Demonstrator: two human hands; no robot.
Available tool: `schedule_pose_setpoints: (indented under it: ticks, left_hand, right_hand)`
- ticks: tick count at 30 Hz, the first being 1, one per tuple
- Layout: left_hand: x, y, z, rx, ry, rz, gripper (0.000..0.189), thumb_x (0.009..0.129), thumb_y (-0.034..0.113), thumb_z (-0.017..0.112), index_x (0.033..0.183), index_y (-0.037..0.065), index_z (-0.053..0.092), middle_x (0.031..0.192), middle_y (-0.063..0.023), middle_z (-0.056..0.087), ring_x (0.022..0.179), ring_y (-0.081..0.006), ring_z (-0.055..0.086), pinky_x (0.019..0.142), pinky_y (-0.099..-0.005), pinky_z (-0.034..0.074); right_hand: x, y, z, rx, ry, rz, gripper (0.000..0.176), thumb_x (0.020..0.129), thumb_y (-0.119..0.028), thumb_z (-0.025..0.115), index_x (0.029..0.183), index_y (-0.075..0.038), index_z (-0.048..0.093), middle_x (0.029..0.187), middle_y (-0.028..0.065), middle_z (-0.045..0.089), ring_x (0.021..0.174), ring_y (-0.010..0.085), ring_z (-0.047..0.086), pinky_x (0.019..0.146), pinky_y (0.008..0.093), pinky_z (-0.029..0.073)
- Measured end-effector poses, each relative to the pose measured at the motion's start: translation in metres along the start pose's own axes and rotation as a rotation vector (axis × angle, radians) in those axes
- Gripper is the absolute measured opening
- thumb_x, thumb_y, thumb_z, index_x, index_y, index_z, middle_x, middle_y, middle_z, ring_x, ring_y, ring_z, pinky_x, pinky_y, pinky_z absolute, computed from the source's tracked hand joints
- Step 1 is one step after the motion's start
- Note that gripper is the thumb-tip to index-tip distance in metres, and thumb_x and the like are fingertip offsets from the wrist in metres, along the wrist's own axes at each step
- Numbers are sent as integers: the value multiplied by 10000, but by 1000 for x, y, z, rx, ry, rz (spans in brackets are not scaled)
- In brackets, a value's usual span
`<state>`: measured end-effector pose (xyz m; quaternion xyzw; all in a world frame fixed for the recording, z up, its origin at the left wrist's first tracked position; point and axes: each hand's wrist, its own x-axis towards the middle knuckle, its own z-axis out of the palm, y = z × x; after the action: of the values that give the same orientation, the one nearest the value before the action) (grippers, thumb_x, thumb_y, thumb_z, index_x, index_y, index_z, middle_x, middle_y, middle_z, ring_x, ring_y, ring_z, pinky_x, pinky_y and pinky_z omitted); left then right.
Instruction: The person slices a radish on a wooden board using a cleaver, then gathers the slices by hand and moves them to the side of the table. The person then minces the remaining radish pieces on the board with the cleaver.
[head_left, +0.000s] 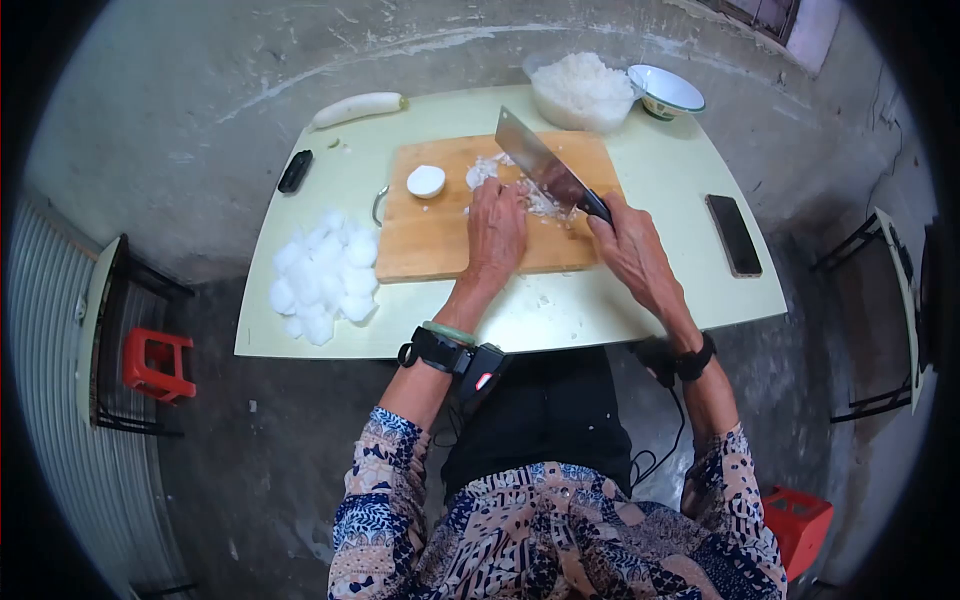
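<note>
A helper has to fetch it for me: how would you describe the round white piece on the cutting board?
On the pale table lies a wooden board. Near its far left corner, left of the left hand, sits a round white piece. It stands alone, unlike the shreds by the cleaver and the chunks heaped on the table.

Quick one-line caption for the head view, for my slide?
Right hand holds a cleaver over chopped white pieces on the cutting board; left hand rests on them.
</note>
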<state>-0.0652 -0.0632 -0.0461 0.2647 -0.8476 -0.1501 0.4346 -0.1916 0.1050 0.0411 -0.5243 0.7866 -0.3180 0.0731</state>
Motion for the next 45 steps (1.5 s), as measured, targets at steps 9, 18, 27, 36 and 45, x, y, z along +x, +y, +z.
schedule_pose_setpoints:
  ticks: [9, 18, 27, 36, 45]
  left_hand:
    - [4, -4, -1, 53, 80, -22, 201, 899, 140, 679, 1089, 73, 682, 1073, -149, 567, 1055, -352, 553, 927, -495, 443]
    - [-6, 2, -20, -47, 38, 14, 173, 904, 42, 677, 1070, 7, 709, 1161, -199, 624, 1111, -392, 574, 977, -488, 464]
    - [-12, 9, -28, -61, 38, 130, 181, 900, 81, 702, 1048, -23, 693, 1238, -207, 634, 1134, -396, 610, 976, -461, 500]
    - [-3, 14, -24, 69, -35, 183, 270, 895, 141, 729, 1137, 27, 691, 1235, -192, 643, 1187, -408, 570, 1057, -498, 442]
    - [17, 48, -40, -1402, -23, -677, 590, 1100, 400, 547, 1535, 15, 443, 1547, -161, 495, 1408, -292, 497, 1194, -427, 382]
  right_hand:
    - [-6, -3, -3, 8, 12, 11, 219, 998, -163, 590, 1048, 47, 556, 849, 320, 670, 834, 525, 656, 755, 581, 504]
    - [-6, 2, 7, -68, -8, -37, 233, 995, -161, 598, 1032, 62, 542, 819, 326, 657, 825, 529, 656, 739, 578, 502]
    - [-3, 13, -3, 100, -28, 14, 265, 1006, -176, 595, 1136, 53, 564, 798, 312, 657, 779, 507, 655, 718, 535, 511]
    - [-11, 52, 6, -66, 10, -97, 386, 1013, -215, 636, 1323, 13, 601, 778, 154, 642, 689, 305, 637, 691, 420, 531]
    - [-33, -55, 0, 168, 277, -393, 426, 1010, -153, 625, 1423, -51, 601, 1282, 231, 645, 1236, 395, 578, 1071, 483, 453]
